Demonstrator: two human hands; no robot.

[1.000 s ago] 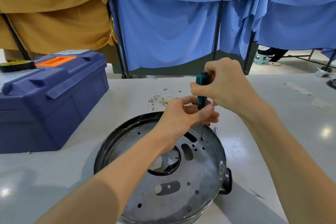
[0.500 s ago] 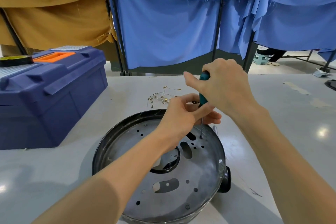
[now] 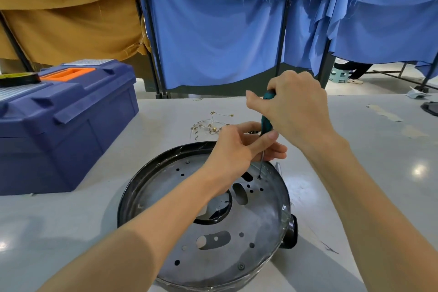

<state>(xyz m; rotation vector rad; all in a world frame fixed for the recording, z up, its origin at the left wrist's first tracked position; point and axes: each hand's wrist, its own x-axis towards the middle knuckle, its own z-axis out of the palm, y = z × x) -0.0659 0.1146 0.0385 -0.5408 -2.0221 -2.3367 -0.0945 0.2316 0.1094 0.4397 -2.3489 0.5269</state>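
A round black appliance lies upside down on the table, its grey metal base plate [image 3: 258, 220] full of holes and slots facing up. A teal-handled screwdriver [image 3: 266, 123] stands upright with its thin shaft tip in a hole near the plate's far rim. My right hand [image 3: 294, 106] grips the top of the handle from above. My left hand [image 3: 237, 149] pinches the lower handle and shaft between thumb and fingers. A black knob [image 3: 290, 232] sticks out at the appliance's right side.
A dark blue toolbox [image 3: 64, 123] with an orange handle stands at the left, a roll of black tape [image 3: 19, 77] on its lid. A bundle of thin wires with small terminals [image 3: 211, 123] lies behind the appliance. Blue and tan cloth screens hang beyond the table's far edge.
My right hand has turned on the handle, its thumb now pointing left. The screwdriver tip stays in the same hole and my left hand keeps its pinch.
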